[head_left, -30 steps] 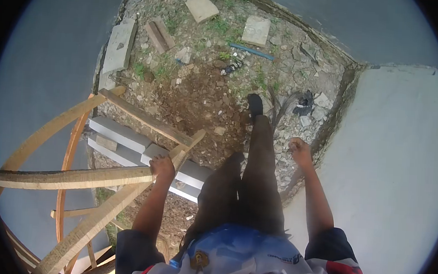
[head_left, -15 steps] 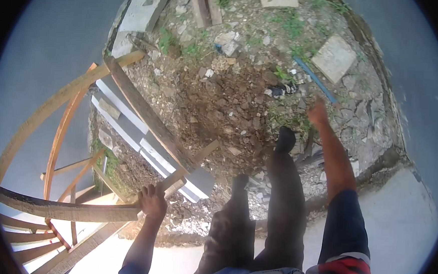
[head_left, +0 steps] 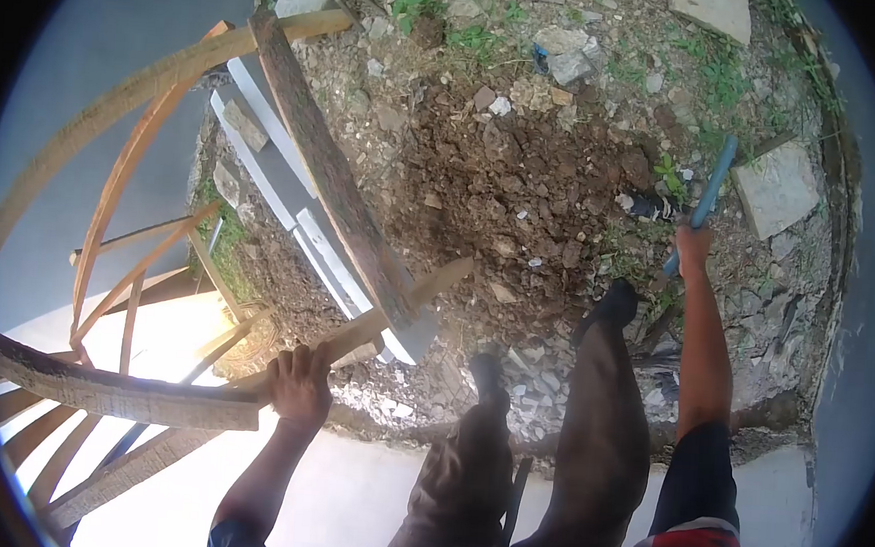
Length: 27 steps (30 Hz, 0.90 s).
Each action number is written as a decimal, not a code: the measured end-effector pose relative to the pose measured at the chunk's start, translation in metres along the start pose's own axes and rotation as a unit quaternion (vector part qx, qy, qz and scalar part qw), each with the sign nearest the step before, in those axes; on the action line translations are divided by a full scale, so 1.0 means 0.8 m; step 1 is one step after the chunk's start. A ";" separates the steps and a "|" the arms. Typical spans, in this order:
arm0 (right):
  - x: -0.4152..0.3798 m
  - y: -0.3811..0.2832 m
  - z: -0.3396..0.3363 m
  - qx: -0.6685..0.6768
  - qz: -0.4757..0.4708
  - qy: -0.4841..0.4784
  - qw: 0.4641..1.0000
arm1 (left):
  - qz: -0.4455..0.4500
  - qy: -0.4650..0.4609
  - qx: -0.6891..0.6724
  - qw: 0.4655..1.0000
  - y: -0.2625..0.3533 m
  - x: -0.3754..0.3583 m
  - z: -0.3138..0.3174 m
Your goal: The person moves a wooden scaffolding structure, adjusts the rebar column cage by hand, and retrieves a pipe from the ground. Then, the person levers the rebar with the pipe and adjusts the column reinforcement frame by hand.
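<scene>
My left hand [head_left: 299,385] is closed around a wooden beam [head_left: 359,326] of the timber frame at the lower left. Out at the right, my right hand [head_left: 693,247] grips a blue pipe [head_left: 712,180], which stands out above and below the fist. Beside that hand, a small black and white object [head_left: 648,205] lies on the soil. A pale flat slab [head_left: 778,186] is just right of the pipe.
A rough plank [head_left: 329,157] leans diagonally beside white metal channels [head_left: 254,157]. Curved timbers [head_left: 133,89] rise at the left. Loose brown soil [head_left: 503,177] and rubble [head_left: 541,385] lie around my feet. Grey walls [head_left: 867,300] border the plot.
My right hand has taken hold of the blue pipe, which now sits more upright. The view has shifted, and my left hand stays on the timber.
</scene>
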State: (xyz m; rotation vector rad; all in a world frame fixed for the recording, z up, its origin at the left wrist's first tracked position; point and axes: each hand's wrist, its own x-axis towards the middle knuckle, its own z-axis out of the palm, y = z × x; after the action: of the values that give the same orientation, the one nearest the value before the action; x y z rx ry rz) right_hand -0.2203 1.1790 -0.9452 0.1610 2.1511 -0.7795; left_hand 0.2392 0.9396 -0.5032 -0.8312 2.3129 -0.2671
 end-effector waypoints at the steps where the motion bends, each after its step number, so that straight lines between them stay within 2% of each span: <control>1: -0.019 -0.029 0.016 0.118 0.072 -0.004 0.990 | -0.002 -0.004 -0.005 1.000 -0.001 -0.003 -0.001; 4: -0.013 -0.037 0.074 0.256 0.090 0.055 0.961 | -0.013 -0.015 -0.020 1.000 -0.003 -0.005 0.000; 8: 0.011 -0.056 0.102 0.356 0.267 0.172 0.879 | -0.003 -0.023 -0.024 0.999 -0.010 -0.011 0.005; 12: 0.038 0.029 0.043 0.216 0.207 0.040 0.953 | -0.010 -0.028 -0.024 0.999 -0.013 -0.022 0.021; 14: 0.020 0.076 -0.014 0.311 0.019 -0.036 0.950 | -0.017 -0.032 -0.036 0.999 -0.012 -0.022 0.017; 16: -0.030 0.057 -0.083 0.212 0.066 -0.157 0.962 | -0.024 -0.015 -0.053 0.998 -0.012 -0.023 0.018; 19: -0.119 0.010 -0.155 0.093 0.065 -0.215 0.970 | -0.040 -0.011 -0.064 0.997 -0.011 -0.022 0.011; 20: -0.138 0.008 -0.174 0.064 0.061 -0.232 0.969 | -0.041 0.016 -0.056 0.997 -0.010 -0.022 0.010; 22: -0.149 0.040 -0.191 0.052 0.040 -0.237 0.969 | -0.072 -0.078 -0.093 0.990 -0.012 -0.021 0.019; 23: -0.169 0.028 -0.202 0.057 0.079 -0.245 0.965 | -0.084 -0.129 -0.111 0.982 -0.012 -0.023 0.025; 24: -0.187 0.018 -0.211 0.061 0.120 -0.253 0.958 | -0.083 -0.119 -0.093 0.985 -0.012 -0.024 0.029; 27: -0.195 0.045 -0.221 0.036 0.109 -0.254 0.960 | -0.104 -0.135 -0.117 0.978 -0.009 -0.021 0.019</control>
State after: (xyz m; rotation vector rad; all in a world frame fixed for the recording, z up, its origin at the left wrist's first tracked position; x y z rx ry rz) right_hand -0.2223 1.3330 -0.7631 0.2068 1.5901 -0.6831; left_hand 0.2622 0.9450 -0.5029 -1.1538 2.0281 0.0315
